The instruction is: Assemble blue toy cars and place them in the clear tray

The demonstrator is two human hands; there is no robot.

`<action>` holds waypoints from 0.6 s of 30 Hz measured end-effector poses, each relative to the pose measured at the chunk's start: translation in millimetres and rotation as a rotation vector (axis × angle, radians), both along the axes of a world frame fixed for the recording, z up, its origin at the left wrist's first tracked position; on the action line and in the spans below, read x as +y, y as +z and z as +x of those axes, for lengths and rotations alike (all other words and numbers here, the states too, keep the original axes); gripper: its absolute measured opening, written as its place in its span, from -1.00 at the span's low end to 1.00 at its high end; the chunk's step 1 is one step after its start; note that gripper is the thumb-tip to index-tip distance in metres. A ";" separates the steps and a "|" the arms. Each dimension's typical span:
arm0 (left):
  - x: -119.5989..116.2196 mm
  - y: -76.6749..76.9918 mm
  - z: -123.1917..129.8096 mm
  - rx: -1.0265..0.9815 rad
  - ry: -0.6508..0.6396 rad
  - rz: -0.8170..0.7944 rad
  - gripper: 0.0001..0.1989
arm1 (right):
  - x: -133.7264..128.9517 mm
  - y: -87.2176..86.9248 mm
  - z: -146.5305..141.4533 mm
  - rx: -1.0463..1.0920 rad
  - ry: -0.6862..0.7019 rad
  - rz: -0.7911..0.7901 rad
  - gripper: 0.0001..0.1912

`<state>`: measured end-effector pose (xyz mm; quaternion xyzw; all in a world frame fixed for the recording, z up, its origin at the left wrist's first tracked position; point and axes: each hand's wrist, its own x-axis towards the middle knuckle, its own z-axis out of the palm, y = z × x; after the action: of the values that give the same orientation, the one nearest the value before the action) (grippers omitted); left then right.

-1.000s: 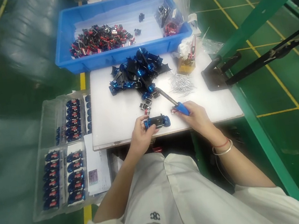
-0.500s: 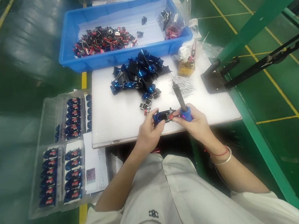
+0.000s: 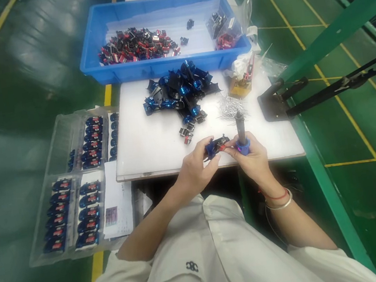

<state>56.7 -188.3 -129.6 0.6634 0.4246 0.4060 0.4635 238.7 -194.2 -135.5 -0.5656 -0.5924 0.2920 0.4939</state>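
My left hand (image 3: 198,165) holds a small blue toy car (image 3: 214,148), tilted just above the front of the white table. My right hand (image 3: 251,157) grips a blue-handled screwdriver (image 3: 241,129) with its black shaft pointing up, and its fingers reach the car's red-marked end. Beyond the hands lies a heap of blue and black car parts (image 3: 181,93). A loose pile of silver screws (image 3: 232,109) sits to its right, and several small dark parts (image 3: 186,134) lie near it. The car's underside is partly hidden by my fingers.
A blue plastic crate (image 3: 164,68) of small red and black parts stands behind the white table (image 3: 146,142). To the left lie a clear tray (image 3: 75,185) of packaged blue cars and papers (image 3: 116,202). A black stand (image 3: 270,106) and green frame (image 3: 333,32) stand right.
My hands have come together, and the car has risen off the table and tilted. The screwdriver has swung from a slanted position to nearly upright. The view has shifted slightly.
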 end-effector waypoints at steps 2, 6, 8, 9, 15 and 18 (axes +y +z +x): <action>0.1 -1.3 -0.4 0.016 -0.008 0.052 -0.60 | 0.3 -1.3 0.7 -0.016 0.002 0.006 -0.70; -0.2 -0.7 -1.6 0.056 -0.004 0.111 -0.60 | 1.3 -4.8 0.8 -0.015 0.011 0.068 -0.73; -0.7 -0.3 -1.9 0.057 -0.003 0.125 -0.60 | 1.6 -6.2 0.3 -0.006 0.009 0.095 -0.76; -1.0 -0.4 -1.8 0.052 -0.001 0.129 -0.61 | 1.8 -6.6 0.0 -0.003 0.008 0.101 -0.76; -3.0 -0.7 0.5 0.009 0.027 0.103 -0.61 | 1.0 -4.4 -2.3 -0.020 -0.007 0.103 -0.78; -3.9 1.2 1.6 -0.009 0.042 0.076 -0.62 | 0.6 -3.1 -3.6 -0.026 0.002 0.108 -0.81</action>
<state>58.3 -192.2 -128.3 0.6697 0.4207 0.4344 0.4310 235.1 -193.7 -138.6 -0.5413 -0.6142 0.2529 0.5156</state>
